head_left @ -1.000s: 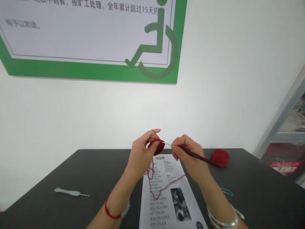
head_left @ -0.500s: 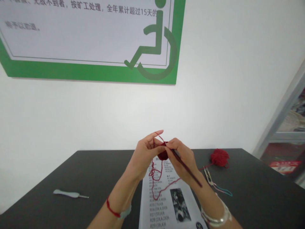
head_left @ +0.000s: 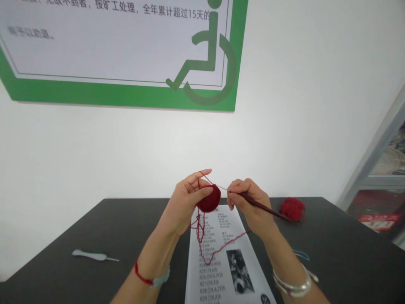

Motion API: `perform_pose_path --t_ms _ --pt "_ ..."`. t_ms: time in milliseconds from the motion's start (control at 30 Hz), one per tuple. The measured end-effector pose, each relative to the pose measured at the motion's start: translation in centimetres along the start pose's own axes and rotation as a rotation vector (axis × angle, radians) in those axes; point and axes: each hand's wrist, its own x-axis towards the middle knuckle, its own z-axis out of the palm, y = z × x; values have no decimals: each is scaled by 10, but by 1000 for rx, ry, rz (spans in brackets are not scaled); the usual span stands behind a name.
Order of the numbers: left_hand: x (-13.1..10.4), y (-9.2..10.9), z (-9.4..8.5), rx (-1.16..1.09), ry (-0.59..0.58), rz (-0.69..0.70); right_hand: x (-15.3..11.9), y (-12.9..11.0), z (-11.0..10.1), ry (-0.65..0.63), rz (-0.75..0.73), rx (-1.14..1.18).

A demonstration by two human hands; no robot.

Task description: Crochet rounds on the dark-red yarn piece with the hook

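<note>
My left hand (head_left: 189,198) pinches a round, dark red crochet piece (head_left: 210,200) between thumb and fingers. A strand of red yarn (head_left: 206,177) runs over its raised index finger to the top edge of the piece. In my right hand (head_left: 248,202) is a crochet hook (head_left: 265,207) with a dark handle, gripped like a pen. The hook's thin metal tip points left and meets the top edge of the piece. Loose yarn hangs below my left hand and trails across the printed sheet (head_left: 218,274) toward my right wrist.
A ball of red yarn (head_left: 292,209) sits on the dark table (head_left: 142,236) at the back right. Another hook with a pale handle (head_left: 91,255) lies at the left. Blue-green thread (head_left: 301,254) shows beside my right forearm. A green-framed sign (head_left: 126,95) hangs on the wall.
My hands have moved apart, the left slightly left and the right to the right. More of the crochet piece and the hook's metal shaft now shows. My right forearm covers the metal clip.
</note>
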Motion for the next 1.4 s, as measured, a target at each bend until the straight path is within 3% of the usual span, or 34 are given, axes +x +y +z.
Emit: perform_pose_path --t_ms 367,933,1000,1167,1267,1400 --pt "2 5 -11 -29 -176 -121 0 -15 -6 -87 12 -82" --pt "6 3 -21 2 -317 -248 6 -11 -18 -189 232 385" --pt "5 0 -17 33 -297 -200 8 -11 -13 -176 294 493" --pt "2 -4 -1 153 -89 90 9 -12 6 -25 390 584" --pt "1 -6 2 92 -131 76 7 -11 13 71 316 527" --pt "3 -9 -2 -12 -222 17 8 -10 9 59 295 503"
